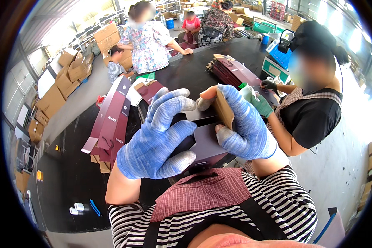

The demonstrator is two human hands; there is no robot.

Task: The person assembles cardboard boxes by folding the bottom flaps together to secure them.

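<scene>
Over the near edge of the bench (70,186), dark carton (209,140) sits between left hand (155,138), half-curled, can't tell if gripping, and right hand (250,126), clamped on brown cardboard (224,109). I'd square the cardboard, press evenly.

head fisheye | faces down, ahead | left grip (155,138), right grip (249,129) near

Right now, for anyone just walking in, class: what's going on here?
A person's blue-gloved right hand grips a brown cardboard flap by a dark purple box, while the left hand curves beside the box, its contact unclear. Maroon cartons lie on the black table to the left. A gloved co-worker is at the right.
</scene>
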